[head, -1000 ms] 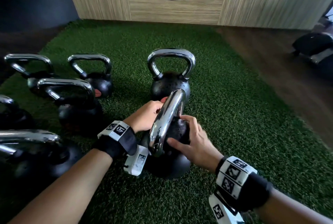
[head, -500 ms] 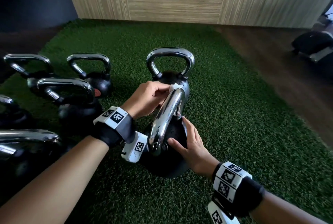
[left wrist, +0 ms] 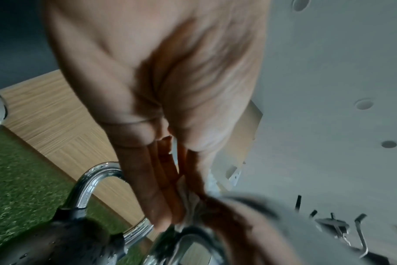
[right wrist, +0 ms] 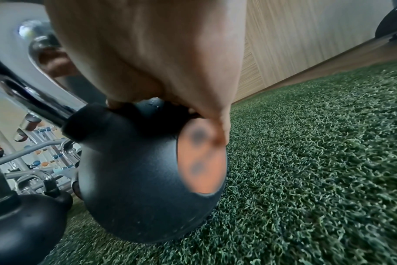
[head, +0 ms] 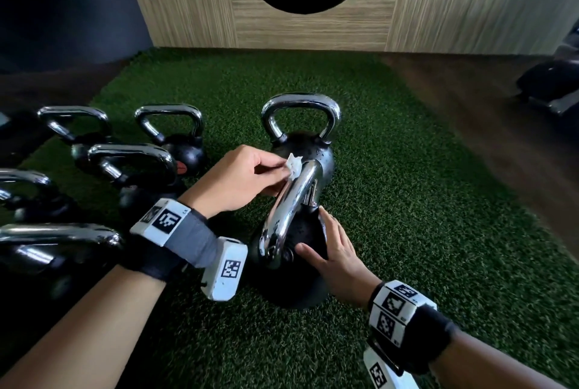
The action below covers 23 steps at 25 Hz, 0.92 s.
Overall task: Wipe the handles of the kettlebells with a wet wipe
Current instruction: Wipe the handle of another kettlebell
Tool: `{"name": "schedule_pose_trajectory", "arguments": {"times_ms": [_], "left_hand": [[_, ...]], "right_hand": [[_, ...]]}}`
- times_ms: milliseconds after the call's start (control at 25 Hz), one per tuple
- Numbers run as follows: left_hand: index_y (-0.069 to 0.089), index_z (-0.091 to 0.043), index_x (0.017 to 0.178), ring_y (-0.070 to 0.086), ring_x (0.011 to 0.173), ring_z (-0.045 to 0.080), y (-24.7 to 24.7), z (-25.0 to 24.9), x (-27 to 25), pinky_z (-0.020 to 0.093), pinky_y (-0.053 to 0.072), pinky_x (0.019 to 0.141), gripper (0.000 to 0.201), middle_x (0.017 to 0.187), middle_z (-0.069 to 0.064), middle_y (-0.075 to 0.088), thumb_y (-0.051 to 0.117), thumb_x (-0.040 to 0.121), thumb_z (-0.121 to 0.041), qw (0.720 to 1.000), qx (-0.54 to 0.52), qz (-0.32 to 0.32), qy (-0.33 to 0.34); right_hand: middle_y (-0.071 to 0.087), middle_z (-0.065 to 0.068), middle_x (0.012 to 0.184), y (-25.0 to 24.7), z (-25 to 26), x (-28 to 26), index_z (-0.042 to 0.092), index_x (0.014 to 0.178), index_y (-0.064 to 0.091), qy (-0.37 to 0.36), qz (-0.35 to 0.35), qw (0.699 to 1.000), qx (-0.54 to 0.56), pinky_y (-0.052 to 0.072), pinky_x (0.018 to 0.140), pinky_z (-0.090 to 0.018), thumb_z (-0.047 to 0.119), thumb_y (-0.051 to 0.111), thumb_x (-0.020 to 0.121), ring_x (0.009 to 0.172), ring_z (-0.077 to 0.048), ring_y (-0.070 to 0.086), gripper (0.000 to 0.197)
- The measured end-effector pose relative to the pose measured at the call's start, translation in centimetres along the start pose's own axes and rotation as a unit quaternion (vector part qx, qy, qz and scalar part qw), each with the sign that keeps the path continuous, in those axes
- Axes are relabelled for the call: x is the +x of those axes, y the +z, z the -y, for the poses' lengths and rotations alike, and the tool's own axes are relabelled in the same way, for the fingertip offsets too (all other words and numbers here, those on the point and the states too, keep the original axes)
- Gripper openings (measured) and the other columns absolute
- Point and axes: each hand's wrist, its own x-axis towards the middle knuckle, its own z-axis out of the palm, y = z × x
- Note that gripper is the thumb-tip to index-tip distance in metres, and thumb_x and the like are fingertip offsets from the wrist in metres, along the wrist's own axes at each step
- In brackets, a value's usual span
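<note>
Step in hand: wiping the chrome handle (head: 291, 200) of the nearest kettlebell (head: 294, 279), which stands on the green turf (head: 407, 232) at the centre of the head view
Left hand (head: 238, 182): fingers and thumb pinch a small white wet wipe (head: 294, 165) and press it against the far top bend of the handle, at 12 o'clock of the bell; in the left wrist view the fingers lie close together with the wipe bunched at their tips
Right hand (head: 332, 251): fingers fairly straight and spread, palm laid on the bell's black body at its 3 o'clock side, holding nothing, steadying only
Doing it well: I judge the wipe should wrap around the bar, not just dab one face, and slide down both legs to where chrome meets black iron; the bracing hand should keep firm pressure so the bell does not rock
Risk: the wipe looks small and crumpled, so it may slip off the slick chrome
Left to do: the next kettlebell (head: 300, 138) at 12 o'clock and the cluster (head: 131, 169) at 9 to 10 o'clock; whether those handles are wiped I cannot tell
</note>
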Motion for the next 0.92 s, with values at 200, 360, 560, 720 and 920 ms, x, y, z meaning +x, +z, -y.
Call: {"name": "schedule_pose_trajectory", "arguments": {"times_ms": [200, 360, 560, 720, 920], "left_hand": [[0.079, -0.032, 0.106, 0.069, 0.097, -0.008, -1.1, -0.3, -1.2, 0.027, 0.052, 0.098, 0.021, 0.098, -0.025, 0.076, 0.072, 0.089, -0.042, 0.999, -0.022, 0.022, -0.022], [0.081, -0.031, 0.097, 0.075, 0.087, 0.004, -1.9, 0.0, -2.5, 0.027, 0.056, 0.089, 0.013, 0.091, -0.01, 0.08, 0.075, 0.088, -0.037, 0.99, -0.091, 0.081, -0.074], [0.081, -0.026, 0.094, 0.076, 0.084, 0.014, -2.1, 0.6, -4.8, 0.02, 0.059, 0.074, 0.009, 0.09, 0.002, 0.08, 0.076, 0.087, -0.025, 0.982, -0.136, 0.119, -0.059], [0.08, -0.032, 0.094, 0.075, 0.086, 0.008, -2.3, 1.9, -7.5, 0.02, 0.056, 0.08, 0.012, 0.093, -0.007, 0.08, 0.079, 0.084, -0.038, 0.984, -0.079, 0.152, -0.041], [0.081, -0.027, 0.097, 0.076, 0.09, 0.014, 0.7, 3.2, -9.9, 0.039, 0.06, 0.085, 0.017, 0.094, -0.012, 0.079, 0.083, 0.081, -0.028, 0.991, -0.071, 0.106, -0.03]], "right_hand": [[-0.002, 0.007, 0.168, 0.1, -0.2, 0.0, 0.038, 0.158, -0.003, -0.002, -0.003, 1.0, 0.019, 0.001, 0.126, -0.041, 0.063, 0.054, 0.091, 0.154, -0.012, -0.009, 0.091], [-0.001, 0.005, 0.169, 0.0, 0.0, -0.2, 0.037, 0.158, -0.003, -0.004, -0.003, 1.0, 0.017, 0.001, 0.126, -0.042, 0.061, 0.053, 0.093, 0.154, -0.012, -0.009, 0.09], [-0.001, 0.003, 0.169, 0.0, 0.0, -0.3, 0.034, 0.159, -0.003, -0.003, -0.005, 1.0, 0.007, 0.002, 0.127, -0.042, 0.061, 0.052, 0.093, 0.155, -0.015, -0.008, 0.09], [0.001, 0.003, 0.169, -0.1, -0.3, 0.0, 0.035, 0.159, -0.003, -0.006, -0.004, 1.0, -0.009, 0.004, 0.127, -0.042, 0.062, 0.052, 0.092, 0.155, -0.016, -0.005, 0.09], [0.002, 0.006, 0.169, -0.2, -1.4, 0.2, 0.042, 0.157, -0.003, -0.016, 0.012, 1.0, -0.011, 0.008, 0.126, -0.047, 0.07, 0.051, 0.087, 0.155, -0.016, -0.001, 0.093]]}}
